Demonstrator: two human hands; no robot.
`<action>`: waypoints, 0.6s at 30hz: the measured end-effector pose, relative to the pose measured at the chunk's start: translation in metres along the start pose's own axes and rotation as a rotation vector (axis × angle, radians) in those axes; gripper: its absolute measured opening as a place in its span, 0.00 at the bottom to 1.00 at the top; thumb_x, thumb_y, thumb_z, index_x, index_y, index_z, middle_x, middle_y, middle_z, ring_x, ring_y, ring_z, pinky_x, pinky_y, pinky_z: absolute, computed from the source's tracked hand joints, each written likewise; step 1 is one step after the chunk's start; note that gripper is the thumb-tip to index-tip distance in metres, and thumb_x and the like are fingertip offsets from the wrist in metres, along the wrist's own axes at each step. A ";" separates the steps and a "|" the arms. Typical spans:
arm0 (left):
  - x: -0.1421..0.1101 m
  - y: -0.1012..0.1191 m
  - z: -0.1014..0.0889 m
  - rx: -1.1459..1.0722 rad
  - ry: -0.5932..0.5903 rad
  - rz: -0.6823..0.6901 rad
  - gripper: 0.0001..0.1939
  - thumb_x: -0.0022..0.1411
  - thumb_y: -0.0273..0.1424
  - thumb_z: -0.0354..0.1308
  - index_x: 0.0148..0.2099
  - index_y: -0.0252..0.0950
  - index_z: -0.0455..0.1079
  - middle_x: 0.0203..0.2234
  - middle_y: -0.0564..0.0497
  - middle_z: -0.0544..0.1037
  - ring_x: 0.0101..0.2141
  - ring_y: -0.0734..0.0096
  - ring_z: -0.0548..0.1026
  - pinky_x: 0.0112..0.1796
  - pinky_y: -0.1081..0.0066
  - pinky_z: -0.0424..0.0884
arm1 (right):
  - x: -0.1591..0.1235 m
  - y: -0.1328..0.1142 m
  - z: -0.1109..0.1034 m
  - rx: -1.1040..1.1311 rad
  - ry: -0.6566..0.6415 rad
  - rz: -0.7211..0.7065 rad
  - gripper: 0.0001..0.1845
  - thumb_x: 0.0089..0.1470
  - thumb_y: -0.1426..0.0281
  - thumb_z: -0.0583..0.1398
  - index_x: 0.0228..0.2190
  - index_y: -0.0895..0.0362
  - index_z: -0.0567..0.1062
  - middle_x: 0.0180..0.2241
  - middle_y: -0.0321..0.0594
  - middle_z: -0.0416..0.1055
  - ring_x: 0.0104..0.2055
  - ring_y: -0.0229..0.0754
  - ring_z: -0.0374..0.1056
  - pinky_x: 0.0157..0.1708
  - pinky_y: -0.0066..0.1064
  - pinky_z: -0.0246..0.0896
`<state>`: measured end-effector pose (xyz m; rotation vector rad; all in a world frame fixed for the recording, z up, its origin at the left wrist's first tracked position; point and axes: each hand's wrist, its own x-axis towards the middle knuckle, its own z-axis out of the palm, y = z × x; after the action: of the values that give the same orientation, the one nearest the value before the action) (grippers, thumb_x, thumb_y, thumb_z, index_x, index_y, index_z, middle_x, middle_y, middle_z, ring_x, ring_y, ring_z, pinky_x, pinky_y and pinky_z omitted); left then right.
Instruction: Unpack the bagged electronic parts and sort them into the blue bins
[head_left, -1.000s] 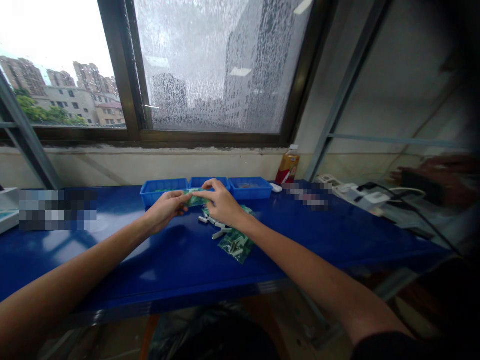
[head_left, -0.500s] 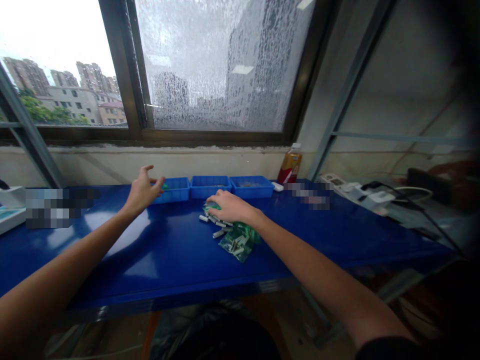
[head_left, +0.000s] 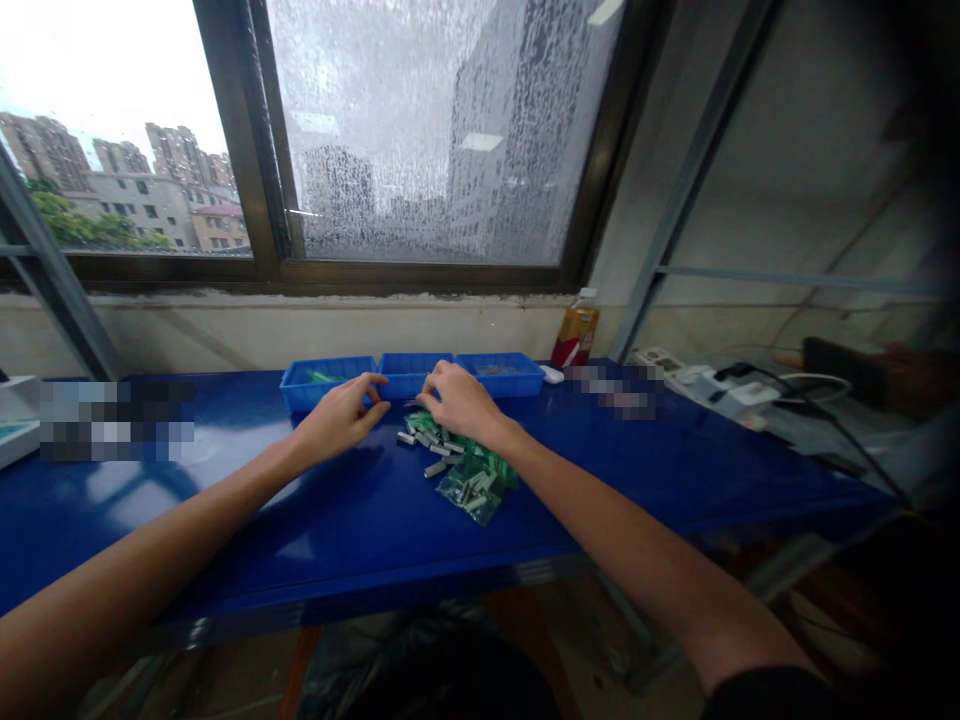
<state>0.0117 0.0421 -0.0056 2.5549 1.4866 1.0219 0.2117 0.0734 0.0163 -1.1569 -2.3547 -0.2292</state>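
My left hand [head_left: 341, 418] hovers over the table in front of the left blue bin [head_left: 330, 393], thumb and fingers apart with nothing visible between them. Beside it, my right hand [head_left: 463, 402] is bent down at the far edge of a pile, its fingers drawn together; whatever they pinch cannot be made out. The pile holds small silver metal pieces [head_left: 437, 467] mixed with green bits [head_left: 491, 462]. At its near side lies a small clear plastic bag [head_left: 472, 495] with metal pieces in it. Green pieces [head_left: 322, 377] lie inside the left bin.
A middle blue bin [head_left: 412, 382] and a right blue bin [head_left: 510, 380] continue the row along the wall. Right of them stand a small white object [head_left: 552, 375] and a drink bottle [head_left: 576, 330]. Power strips and cables [head_left: 735, 390] occupy the far right of the blue table [head_left: 330, 540].
My left hand has come from over the left bin rightward and nearer, close to my right hand. My right hand's fingers have drawn together and risen slightly above the pile.
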 end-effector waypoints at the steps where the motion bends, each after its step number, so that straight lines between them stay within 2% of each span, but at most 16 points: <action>1: 0.000 0.003 0.000 -0.023 -0.012 -0.011 0.18 0.60 0.36 0.49 0.49 0.31 0.62 0.31 0.49 0.73 0.25 0.71 0.70 0.32 0.69 0.65 | 0.001 0.000 -0.001 0.033 0.057 0.010 0.10 0.53 0.67 0.57 0.26 0.59 0.76 0.33 0.45 0.70 0.37 0.42 0.65 0.35 0.30 0.55; 4: -0.001 0.012 -0.002 -0.179 -0.060 -0.139 0.17 0.60 0.41 0.48 0.40 0.32 0.67 0.27 0.50 0.74 0.24 0.70 0.71 0.29 0.70 0.64 | 0.004 -0.001 -0.006 0.228 0.166 0.093 0.11 0.53 0.66 0.57 0.24 0.59 0.74 0.22 0.37 0.66 0.27 0.36 0.62 0.29 0.28 0.53; 6: -0.001 0.018 -0.003 -0.342 -0.120 -0.286 0.24 0.60 0.48 0.45 0.29 0.33 0.68 0.21 0.50 0.72 0.22 0.70 0.70 0.26 0.71 0.63 | 0.005 -0.003 -0.006 0.420 0.180 0.156 0.12 0.53 0.65 0.56 0.23 0.58 0.73 0.16 0.32 0.62 0.20 0.34 0.59 0.25 0.27 0.51; 8: -0.001 0.022 -0.003 -0.548 -0.190 -0.414 0.31 0.60 0.53 0.40 0.21 0.33 0.65 0.16 0.49 0.69 0.20 0.71 0.69 0.24 0.72 0.61 | 0.006 -0.006 -0.003 0.629 0.168 0.190 0.12 0.53 0.64 0.55 0.24 0.58 0.71 0.14 0.31 0.62 0.17 0.33 0.59 0.22 0.26 0.52; 11: -0.002 0.024 -0.002 -0.896 -0.224 -0.560 0.36 0.58 0.58 0.37 0.25 0.31 0.69 0.18 0.49 0.70 0.20 0.73 0.68 0.23 0.73 0.61 | 0.004 -0.011 0.003 0.862 0.156 0.158 0.09 0.53 0.65 0.55 0.26 0.58 0.68 0.20 0.35 0.70 0.21 0.35 0.66 0.24 0.25 0.58; 13: -0.001 0.023 -0.001 -1.062 -0.176 -0.634 0.31 0.57 0.56 0.44 0.33 0.31 0.70 0.23 0.50 0.71 0.22 0.74 0.69 0.24 0.74 0.62 | 0.001 -0.016 0.006 0.896 0.177 0.112 0.08 0.52 0.66 0.56 0.26 0.58 0.68 0.23 0.37 0.72 0.26 0.36 0.70 0.27 0.25 0.60; 16: 0.000 0.022 0.000 -1.129 -0.061 -0.643 0.17 0.53 0.42 0.59 0.38 0.34 0.66 0.27 0.52 0.71 0.23 0.77 0.69 0.25 0.75 0.63 | -0.003 -0.021 0.006 0.837 0.214 0.051 0.08 0.51 0.66 0.56 0.25 0.58 0.69 0.24 0.37 0.72 0.27 0.36 0.69 0.28 0.25 0.59; 18: 0.000 0.020 0.000 -1.055 0.035 -0.574 0.14 0.51 0.37 0.61 0.37 0.35 0.64 0.26 0.53 0.70 0.24 0.77 0.69 0.26 0.75 0.63 | -0.004 -0.024 0.004 0.779 0.202 0.028 0.10 0.52 0.65 0.56 0.25 0.59 0.70 0.23 0.36 0.71 0.27 0.36 0.68 0.28 0.25 0.58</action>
<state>0.0271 0.0317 0.0006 1.3025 1.0942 1.2547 0.1939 0.0575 0.0121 -0.7310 -1.9471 0.5186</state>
